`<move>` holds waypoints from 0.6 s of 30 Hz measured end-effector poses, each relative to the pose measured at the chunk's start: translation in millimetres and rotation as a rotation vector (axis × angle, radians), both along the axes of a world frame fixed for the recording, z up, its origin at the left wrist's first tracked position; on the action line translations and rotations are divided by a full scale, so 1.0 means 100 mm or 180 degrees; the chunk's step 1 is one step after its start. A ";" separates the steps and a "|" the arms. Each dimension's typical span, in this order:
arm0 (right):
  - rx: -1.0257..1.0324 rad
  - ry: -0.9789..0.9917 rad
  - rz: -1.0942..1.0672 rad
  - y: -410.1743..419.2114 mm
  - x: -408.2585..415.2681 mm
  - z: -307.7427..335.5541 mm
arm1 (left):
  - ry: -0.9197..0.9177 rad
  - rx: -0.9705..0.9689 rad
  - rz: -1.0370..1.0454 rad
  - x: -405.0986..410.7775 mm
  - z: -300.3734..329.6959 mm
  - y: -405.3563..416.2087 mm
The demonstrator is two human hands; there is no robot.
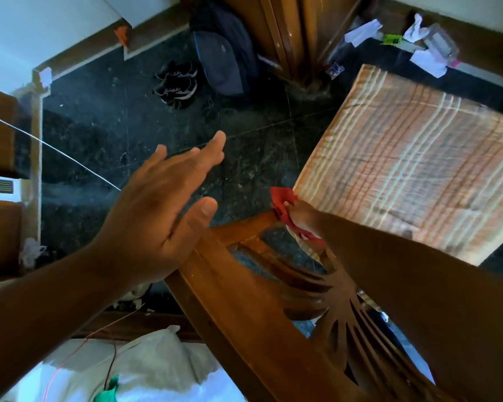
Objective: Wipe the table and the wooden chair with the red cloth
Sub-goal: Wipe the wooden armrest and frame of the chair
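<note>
Red cloth point(285, 210), crumpled, pressed on wooden chair point(233, 300) frame at the seat's rear corner, clutched in right hand point(304, 217). Left hand point(160, 210) flat, fingers spread, holding nothing.

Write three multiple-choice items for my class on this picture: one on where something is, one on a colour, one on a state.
1. Where is the cloth being pressed?
A. On the corner of the chair frame beside the seat cushion
B. On the floor by the shoes
C. On the backpack

2. What colour is the cloth?
A. Blue
B. Red
C. Yellow

3. How is the left hand?
A. Gripping the cloth
B. Closed in a fist
C. Open, fingers spread, holding nothing

Answers:
1 A: the right hand holds the cloth against the wooden chair by the striped cushion.
2 B: the cloth shows red.
3 C: the left hand has spread fingers and nothing in it.
</note>
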State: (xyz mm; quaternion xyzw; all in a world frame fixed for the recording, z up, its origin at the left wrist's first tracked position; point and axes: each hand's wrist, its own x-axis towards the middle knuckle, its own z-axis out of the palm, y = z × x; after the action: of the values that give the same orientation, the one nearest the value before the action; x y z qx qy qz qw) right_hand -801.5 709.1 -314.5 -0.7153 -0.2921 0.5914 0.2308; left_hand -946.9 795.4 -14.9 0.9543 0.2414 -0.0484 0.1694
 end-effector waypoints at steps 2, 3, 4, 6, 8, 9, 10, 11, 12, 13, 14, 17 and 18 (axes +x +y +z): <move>-0.0146 0.0166 -0.0298 0.00 -0.02 0.06 | 0.0014 0.0014 0.0025 -0.01 0.00 0.00; -0.0171 0.0201 -0.0422 -0.02 -0.04 0.17 | 0.0018 0.0016 0.0031 -0.01 0.01 0.00; -0.0151 0.0322 -0.0493 -0.04 -0.05 0.34 | 0.0013 0.0011 0.0032 -0.01 0.01 0.00; 0.0011 0.0870 -0.0442 -0.16 -0.06 0.78 | -0.0030 -0.0002 0.0050 -0.01 0.02 0.00; 0.0223 0.1468 -0.0499 -0.33 -0.05 1.26 | -0.0077 -0.0003 0.0033 -0.01 0.00 0.01; 0.0386 0.1662 -0.0537 -0.44 -0.05 1.52 | -0.0120 0.0013 0.0020 -0.02 -0.01 0.01; 0.0560 0.1818 -0.0551 -0.55 -0.05 1.79 | -0.0180 0.0020 0.0018 -0.03 -0.01 0.01; 0.0727 0.1880 -0.0527 -0.68 -0.05 2.07 | -0.0257 0.0011 0.0024 -0.03 -0.01 0.02; 0.0881 0.1900 -0.0488 -0.80 -0.06 2.31 | -0.0330 -0.0017 0.0042 -0.03 -0.04 0.03; 0.1032 0.1849 -0.0435 -0.94 -0.09 2.55 | -0.0428 -0.0053 0.0047 -0.03 -0.04 0.03; 0.1201 0.1767 -0.0361 -1.09 -0.14 2.79 | -0.0521 -0.0096 0.0040 -0.04 -0.05 0.03; 0.1820 0.0400 0.0381 -1.41 -0.35 3.36 | -0.0744 -0.0167 -0.0009 -0.05 -0.05 0.03; 0.1970 -0.0398 0.0775 -1.49 -0.45 3.43 | -0.0812 -0.0151 -0.0058 -0.07 -0.04 0.02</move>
State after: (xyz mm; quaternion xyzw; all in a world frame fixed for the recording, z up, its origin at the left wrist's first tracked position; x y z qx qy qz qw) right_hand -847.0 560.4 28.8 -0.6061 -0.5547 0.4528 0.3463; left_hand -953.7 797.5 -18.9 0.9506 0.2081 0.0662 0.2208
